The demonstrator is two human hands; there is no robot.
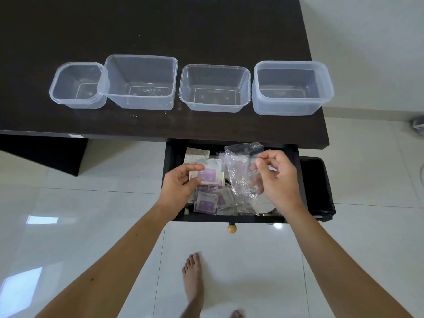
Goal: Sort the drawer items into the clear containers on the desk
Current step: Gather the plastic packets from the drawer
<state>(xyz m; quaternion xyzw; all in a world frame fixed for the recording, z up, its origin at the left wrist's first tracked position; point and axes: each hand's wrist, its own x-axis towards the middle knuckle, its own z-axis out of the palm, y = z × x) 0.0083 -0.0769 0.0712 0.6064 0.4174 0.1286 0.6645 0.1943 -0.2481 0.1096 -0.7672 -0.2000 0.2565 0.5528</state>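
Several clear containers stand in a row on the dark desk (160, 24): a small one (76, 86), a large one (140, 81), a medium one (214, 87) and a lidded-rim one (292, 87). All are empty. Below, the open drawer (231, 218) holds a heap of purple-and-white sachets (206, 201) and clear wrappers. My left hand (181, 184) pinches a small stack of purple sachets (212, 176) above the drawer. My right hand (275, 177) grips a crumpled clear plastic bag (241, 173) between thumb and fingers.
A wooden knob (231, 228) sticks out of the drawer front. A black bin (317, 187) stands to the right of the drawer. The floor is glossy white tile (68, 203). My bare foot (193, 278) is below the drawer.
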